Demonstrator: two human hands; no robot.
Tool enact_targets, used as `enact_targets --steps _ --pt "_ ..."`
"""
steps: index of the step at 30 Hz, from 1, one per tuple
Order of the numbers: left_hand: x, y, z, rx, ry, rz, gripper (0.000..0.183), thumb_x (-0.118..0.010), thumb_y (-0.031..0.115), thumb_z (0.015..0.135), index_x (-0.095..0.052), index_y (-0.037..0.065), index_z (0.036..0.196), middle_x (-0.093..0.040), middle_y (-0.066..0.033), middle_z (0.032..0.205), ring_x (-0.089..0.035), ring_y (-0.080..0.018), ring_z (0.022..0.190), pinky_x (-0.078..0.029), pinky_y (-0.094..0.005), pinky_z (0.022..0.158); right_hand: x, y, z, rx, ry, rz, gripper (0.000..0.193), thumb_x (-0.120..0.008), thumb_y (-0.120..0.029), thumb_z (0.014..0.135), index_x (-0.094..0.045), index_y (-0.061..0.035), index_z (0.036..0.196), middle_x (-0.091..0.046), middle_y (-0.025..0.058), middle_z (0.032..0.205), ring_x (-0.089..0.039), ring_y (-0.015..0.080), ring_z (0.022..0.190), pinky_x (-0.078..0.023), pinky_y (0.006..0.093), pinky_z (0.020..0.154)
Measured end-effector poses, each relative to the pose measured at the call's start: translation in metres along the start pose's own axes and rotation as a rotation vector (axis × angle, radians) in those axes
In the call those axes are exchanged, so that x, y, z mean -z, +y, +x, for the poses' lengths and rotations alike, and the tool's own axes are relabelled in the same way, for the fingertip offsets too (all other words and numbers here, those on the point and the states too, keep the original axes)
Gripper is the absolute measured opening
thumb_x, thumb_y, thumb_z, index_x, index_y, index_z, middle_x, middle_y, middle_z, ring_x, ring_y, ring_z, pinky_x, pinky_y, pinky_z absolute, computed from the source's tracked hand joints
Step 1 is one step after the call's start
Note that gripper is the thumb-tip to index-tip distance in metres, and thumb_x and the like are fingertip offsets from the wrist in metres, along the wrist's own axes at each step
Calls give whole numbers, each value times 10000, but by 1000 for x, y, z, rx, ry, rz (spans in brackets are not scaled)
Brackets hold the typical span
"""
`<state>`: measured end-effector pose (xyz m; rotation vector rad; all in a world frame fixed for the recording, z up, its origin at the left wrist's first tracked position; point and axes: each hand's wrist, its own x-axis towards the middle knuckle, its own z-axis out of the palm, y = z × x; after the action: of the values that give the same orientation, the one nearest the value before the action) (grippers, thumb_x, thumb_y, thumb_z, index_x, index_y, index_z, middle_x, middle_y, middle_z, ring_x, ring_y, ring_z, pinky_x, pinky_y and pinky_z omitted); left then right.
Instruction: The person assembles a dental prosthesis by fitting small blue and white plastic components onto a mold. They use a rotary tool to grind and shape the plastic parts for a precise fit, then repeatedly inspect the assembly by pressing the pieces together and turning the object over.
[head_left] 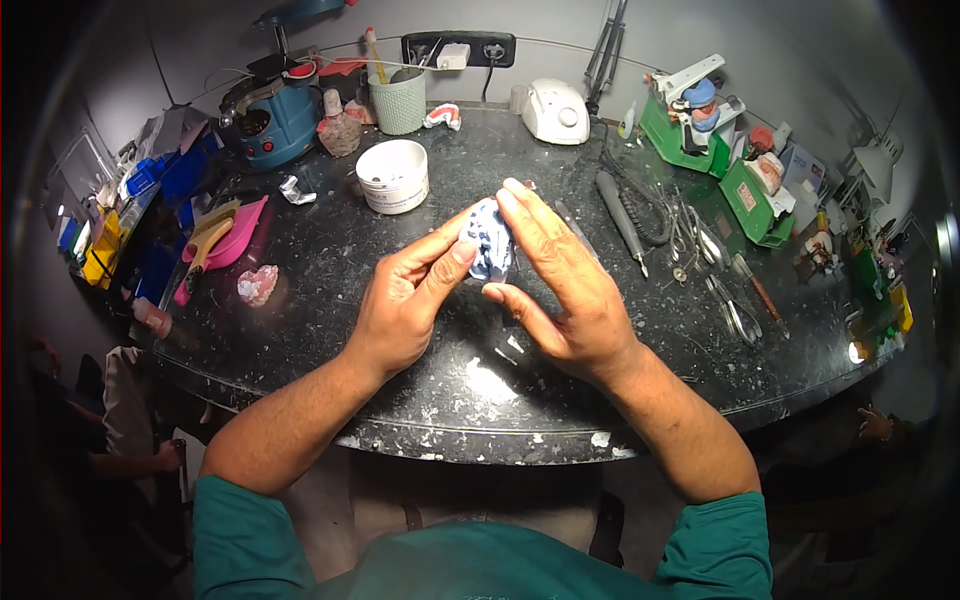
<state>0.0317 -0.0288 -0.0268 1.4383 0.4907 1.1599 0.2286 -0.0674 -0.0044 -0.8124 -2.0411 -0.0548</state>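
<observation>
A blue-and-white dental impression (490, 243) with a ridged, uneven surface is held up above the middle of the bench. My left hand (408, 300) grips its left side, with the thumb lying on its face and the fingers mostly behind it. On the other side my right hand (570, 285) steadies it. Its long, nearly straight fingers run along the right edge, and its thumb tip is at the bottom edge. The back of the impression is hidden from view.
Behind my hands stands a white tub (392, 177). A pink mixing bowl (235, 232) and a pink-and-white dental model (258, 286) lie left. To the right are a grey handpiece (622, 222), several metal tools (733, 312) and green boxes (756, 205). A blue machine (272, 125) stands at back left.
</observation>
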Motion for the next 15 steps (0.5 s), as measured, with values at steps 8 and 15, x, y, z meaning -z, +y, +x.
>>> enact_targets --steps 8,15 --pt "2 5 -1 7 -2 124 520 -777 116 889 -578 -20 1350 -663 -106 1218 -632 -165 1129 -512 -305 986 -2 0 -2 72 -119 -145 704 -750 -67 834 -447 11 1465 -450 216 1507 -423 401 1407 -361 475 1166" --pt "4 8 2 -173 -64 331 557 -791 96 848 -575 5 1354 -658 -125 1290 -619 -191 1198 -460 -352 1065 4 17 -4 -232 85 257 614 -803 -222 853 -571 -11 1381 -622 188 1306 -599 299 1214 -427 393 1080"
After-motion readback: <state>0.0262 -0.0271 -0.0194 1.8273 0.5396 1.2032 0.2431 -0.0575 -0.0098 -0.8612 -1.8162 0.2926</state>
